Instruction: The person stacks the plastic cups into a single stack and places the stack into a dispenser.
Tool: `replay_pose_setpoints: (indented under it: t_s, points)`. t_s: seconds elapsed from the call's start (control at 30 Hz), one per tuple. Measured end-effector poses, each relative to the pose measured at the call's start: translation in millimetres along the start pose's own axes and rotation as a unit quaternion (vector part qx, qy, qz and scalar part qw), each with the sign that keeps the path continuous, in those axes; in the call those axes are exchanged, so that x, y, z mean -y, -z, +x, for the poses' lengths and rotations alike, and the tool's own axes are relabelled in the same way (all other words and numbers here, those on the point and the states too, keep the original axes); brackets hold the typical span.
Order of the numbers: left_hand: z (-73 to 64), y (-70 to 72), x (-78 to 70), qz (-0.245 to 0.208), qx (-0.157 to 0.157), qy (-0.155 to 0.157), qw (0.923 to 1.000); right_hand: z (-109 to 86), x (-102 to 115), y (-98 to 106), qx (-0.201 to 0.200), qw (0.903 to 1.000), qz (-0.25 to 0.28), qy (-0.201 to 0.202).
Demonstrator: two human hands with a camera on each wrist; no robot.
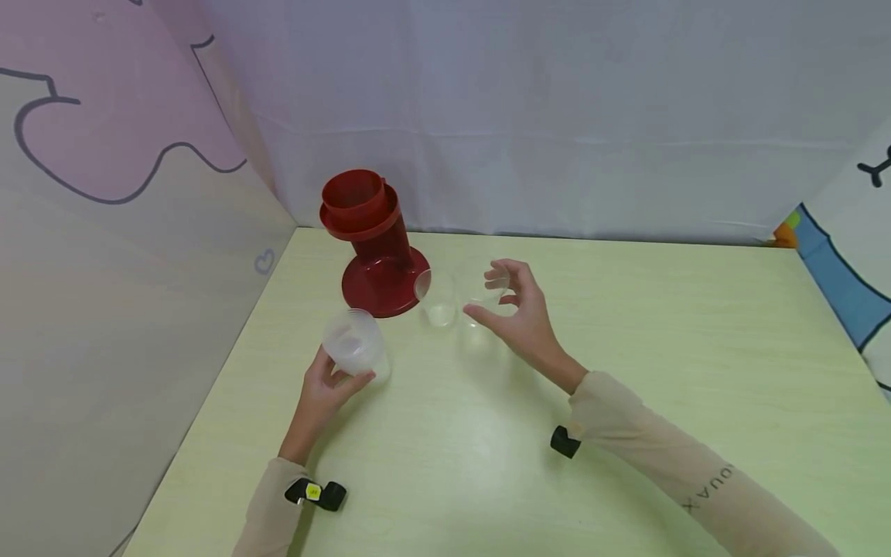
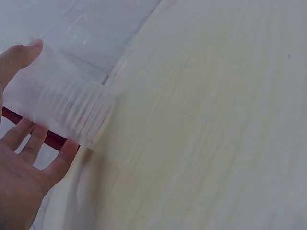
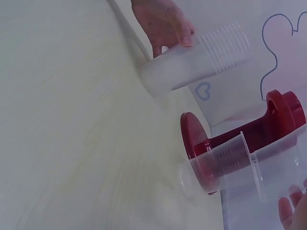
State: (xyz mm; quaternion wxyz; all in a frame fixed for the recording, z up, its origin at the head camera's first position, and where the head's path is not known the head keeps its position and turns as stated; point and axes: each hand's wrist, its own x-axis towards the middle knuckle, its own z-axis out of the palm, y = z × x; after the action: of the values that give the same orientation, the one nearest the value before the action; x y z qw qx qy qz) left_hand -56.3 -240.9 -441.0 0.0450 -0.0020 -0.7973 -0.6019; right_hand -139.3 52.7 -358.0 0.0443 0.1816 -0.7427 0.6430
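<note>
My left hand [image 1: 326, 393] grips a nested stack of clear plastic cups [image 1: 355, 344], thumb on one side and fingers on the other. The stack's ridged rims [image 2: 76, 110] show in the left wrist view. A single clear cup [image 1: 438, 302] stands on the table just right of the red holder's base. Beside it, my right hand [image 1: 524, 317] holds another clear cup [image 3: 283, 165] between thumb and fingers. In the right wrist view this cup is raised, its edge close over the standing cup's rim.
A red holder [image 1: 383, 271] with a round base and ring-shaped top stands at the back left of the pale table [image 1: 668, 348]. Printed cloth [image 1: 557, 116] hangs behind it and along the left side. Black camera bands [image 1: 565, 441] sit at both wrists.
</note>
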Motion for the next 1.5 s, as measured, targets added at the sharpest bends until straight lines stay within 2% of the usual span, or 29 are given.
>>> replay_pose_setpoints:
  t_s: [0.1, 0.3, 0.43, 0.6, 0.83, 1.1, 1.27, 1.5]
  points:
    - [1.0, 0.4, 4.0, -0.004, 0.003, -0.005, 1.0, -0.2, 5, -2, 0.004, 1.0, 0.006, 0.005]
    - [5.1, 3.3, 24.3, -0.003, 0.001, 0.002, 1.0, -0.2, 14, -8, 0.013, 0.9998, 0.009, 0.015]
    - [6.3, 3.5, 29.9, 0.005, -0.003, -0.005, 1.0, 1.0, 20, -13, 0.019, 0.9995, 0.014, 0.023]
    - [6.2, 3.5, 23.6, -0.003, -0.001, 0.003, 1.0, 3.7, 28, -19, 0.03, 0.9984, 0.033, 0.036]
    - [1.0, 0.7, 0.8, 0.008, -0.001, 0.005, 1.0, 7.0, 35, -28, 0.051, 0.9961, 0.045, 0.056]
    - [1.0, 0.6, 0.3, 0.008, -0.001, 0.011, 0.9999, 18.7, 13, -41, 0.069, 0.9942, 0.03, 0.077]
    - [0.8, 0.5, 1.0, 0.004, 0.0, 0.014, 0.9999, 21.9, 19, -48, 0.084, 0.9922, 0.029, 0.087]
    - [1.7, 1.4, 1.3, 0.002, 0.003, -0.004, 1.0, 26.0, 27, -59, 0.105, 0.9902, 0.026, 0.089]
